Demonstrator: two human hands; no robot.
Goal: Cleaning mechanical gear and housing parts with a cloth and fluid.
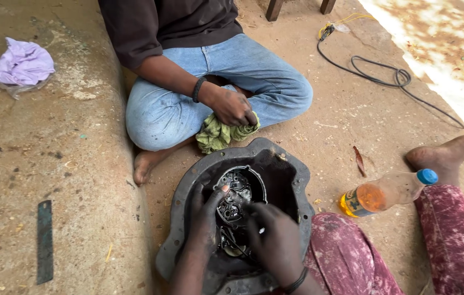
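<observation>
**Two greasy hands working inside a round metal housing on a dirt floor**

As the head camera is looking down, a dark, bowl-shaped metal housing [275, 164] is sitting at the lower centre of the frame on bare sandy ground. Inside its opening, a cluster of small metal parts [235, 199] is showing. The left hand [204, 218] is reaching in from the bottom edge, fingers spread and loosely curled, resting on the inner rim beside the parts without clenching anything. The right hand [273, 237] is lying just beside it, fingers bent down into the parts; whether it is pinching something is not possible to tell.

At upper centre, another person in jeans is sitting cross-legged, one hand [232, 106] closing on a green rag [218, 135] just above the housing. At right, a plastic bottle [385, 194] with orange liquid and a blue cap is lying on its side near the wearer's red trouser leg [450, 240]. A black cable [385, 76] is curling at upper right. A lilac cloth [21, 63] is lying at upper left, and a flat dark metal strip [44, 240] at lower left.
</observation>
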